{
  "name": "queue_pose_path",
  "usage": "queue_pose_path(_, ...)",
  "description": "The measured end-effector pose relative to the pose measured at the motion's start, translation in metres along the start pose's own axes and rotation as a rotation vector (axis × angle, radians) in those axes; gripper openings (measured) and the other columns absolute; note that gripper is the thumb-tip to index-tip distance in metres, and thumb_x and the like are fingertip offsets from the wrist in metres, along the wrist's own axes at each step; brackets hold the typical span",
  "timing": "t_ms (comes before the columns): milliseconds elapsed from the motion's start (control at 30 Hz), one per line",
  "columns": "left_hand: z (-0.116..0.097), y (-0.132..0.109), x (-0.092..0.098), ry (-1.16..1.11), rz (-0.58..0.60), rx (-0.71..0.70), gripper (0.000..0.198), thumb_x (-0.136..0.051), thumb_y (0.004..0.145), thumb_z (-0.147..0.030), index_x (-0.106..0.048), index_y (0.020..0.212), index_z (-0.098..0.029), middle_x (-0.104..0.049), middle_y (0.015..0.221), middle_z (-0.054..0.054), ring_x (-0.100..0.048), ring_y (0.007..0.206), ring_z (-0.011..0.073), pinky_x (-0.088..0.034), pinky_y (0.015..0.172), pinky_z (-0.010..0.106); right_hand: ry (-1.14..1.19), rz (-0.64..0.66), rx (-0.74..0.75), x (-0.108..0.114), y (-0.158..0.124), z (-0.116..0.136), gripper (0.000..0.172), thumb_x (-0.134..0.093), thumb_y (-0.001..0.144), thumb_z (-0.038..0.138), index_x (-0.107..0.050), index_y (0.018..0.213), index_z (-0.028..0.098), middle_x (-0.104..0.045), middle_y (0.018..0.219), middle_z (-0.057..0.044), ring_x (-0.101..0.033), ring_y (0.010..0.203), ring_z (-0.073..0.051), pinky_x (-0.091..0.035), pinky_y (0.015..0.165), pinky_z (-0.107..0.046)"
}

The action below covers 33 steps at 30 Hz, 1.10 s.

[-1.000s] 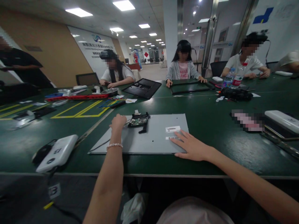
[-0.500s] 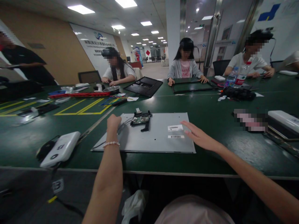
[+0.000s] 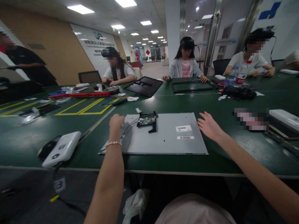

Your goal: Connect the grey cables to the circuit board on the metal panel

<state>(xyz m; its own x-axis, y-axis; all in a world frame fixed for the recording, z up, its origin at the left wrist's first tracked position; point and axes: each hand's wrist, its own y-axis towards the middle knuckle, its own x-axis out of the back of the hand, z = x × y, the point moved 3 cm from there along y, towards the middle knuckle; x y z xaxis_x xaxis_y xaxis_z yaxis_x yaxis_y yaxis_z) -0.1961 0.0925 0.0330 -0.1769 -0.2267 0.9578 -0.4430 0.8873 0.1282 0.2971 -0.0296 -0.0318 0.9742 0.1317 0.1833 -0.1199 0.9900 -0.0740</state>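
A grey metal-backed display panel point(image 3: 168, 146) lies flat on the green table before me. Fixed near its upper middle is a small circuit board point(image 3: 147, 119) in a black bracket, and thin grey cables point(image 3: 128, 126) run from it toward the panel's left side. My left hand point(image 3: 116, 122) is curled closed at the panel's left edge, by the cables; what lies inside its fingers is hidden. Just off the right edge, my right hand point(image 3: 210, 126) has its fingers apart, with nothing visible in it. Two white labels point(image 3: 184, 133) are stuck on the panel's right half.
A white box-shaped device point(image 3: 62, 148) with a cable sits at the left. Across the table are a black plastic housing point(image 3: 144, 86) and a black frame point(image 3: 195, 91), which a co-worker touches. Bottles point(image 3: 241, 74) and a white device point(image 3: 285, 123) stand rightward.
The panel has shifted right, with its board and cables. My right hand has moved right, from over the labels to beyond the right edge. My left hand has moved slightly right, still curled.
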Motion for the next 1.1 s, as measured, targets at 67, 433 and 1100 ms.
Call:
queue_pose_path(67,-0.006,-0.003,-0.004,0.041,0.068,0.067,0.036,-0.052,0.081,-0.026,-0.069,0.108,-0.008,-0.066,0.116,0.025,-0.064,0.109,0.0351,-0.052,0.085,0.041,0.028,-0.007,-0.032,0.004,-0.002,0.003,0.086,0.002,0.086,0.071,0.013,0.155,0.022,-0.028,0.158,-0.017,-0.036,0.141,-0.027,-0.036,0.107,-0.054)
queue_pose_path(433,-0.016,0.0,-0.015,0.238,0.127,0.042,0.049,-0.048,0.088,-0.042,-0.069,0.113,-0.005,-0.064,0.12,0.028,-0.061,0.113,0.038,-0.052,0.087,0.045,0.244,-0.082,-0.137,0.026,-0.006,0.009,0.087,-0.012,0.086,0.073,-0.001,0.156,0.022,-0.024,0.159,-0.018,-0.039,0.139,-0.031,-0.037,0.106,-0.055)
queue_pose_path(1100,-0.042,-0.02,-0.015,0.361,0.206,-0.036,0.044,-0.054,0.083,-0.036,-0.07,0.113,-0.008,-0.066,0.12,0.024,-0.062,0.111,0.037,-0.053,0.084,0.042,0.186,-0.199,-0.153,0.036,-0.004,0.004,0.085,-0.02,0.085,0.072,-0.006,0.155,0.027,-0.017,0.162,-0.015,-0.029,0.144,-0.031,-0.031,0.11,-0.055)
